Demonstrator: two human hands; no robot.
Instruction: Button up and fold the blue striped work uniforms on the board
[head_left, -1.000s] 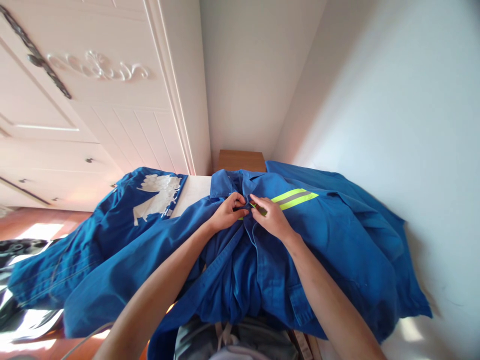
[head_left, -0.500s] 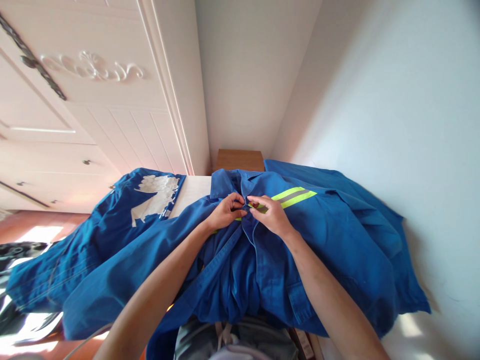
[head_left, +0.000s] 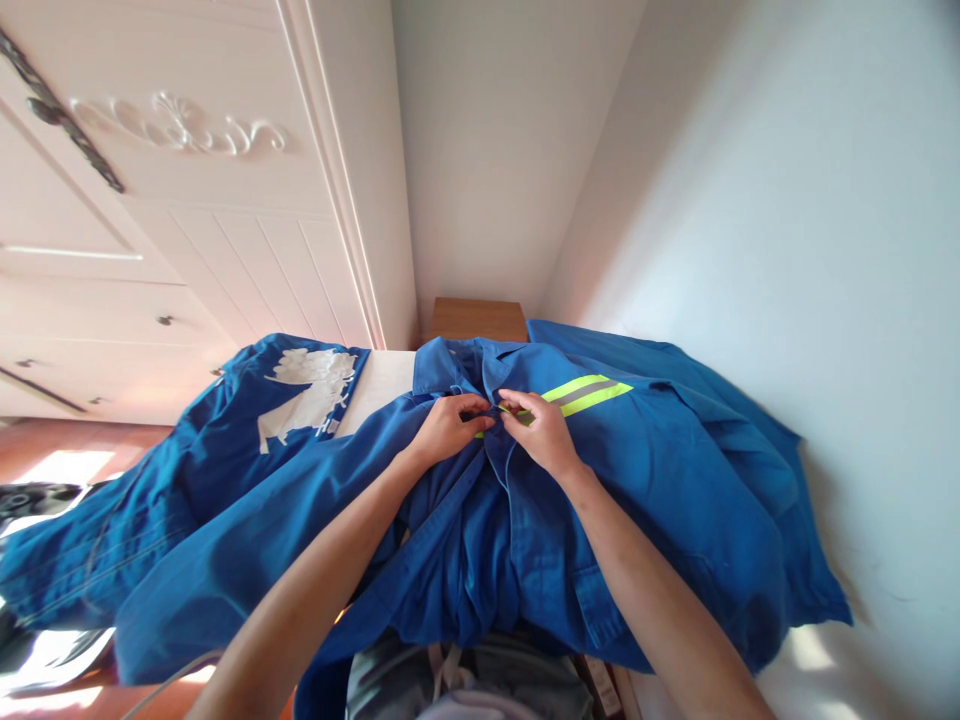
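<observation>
A blue work jacket (head_left: 660, 480) with a yellow-and-grey reflective stripe (head_left: 589, 393) lies spread out in front of me, its collar (head_left: 442, 365) at the far side. My left hand (head_left: 452, 425) pinches the front edge just below the collar. Facing it, my right hand (head_left: 538, 428) pinches the opposite front edge, close to the stripe. The fingertips of both hands almost meet at the front opening. Whatever small fastening is between them is hidden by the fingers. Below the hands the cloth hangs in folds.
Another blue garment (head_left: 180, 480) with a white patch (head_left: 307, 390) lies to the left. A white cabinet (head_left: 225, 180) rises at left, and a pale wall (head_left: 810, 250) stands at right. A wooden box (head_left: 480, 318) sits behind the collar. A thin cable (head_left: 165, 685) runs at lower left.
My left fingers have curled and shifted slightly at the jacket's front edge. The right hand stays nearly in place, still pinching. The view has shifted a little.
</observation>
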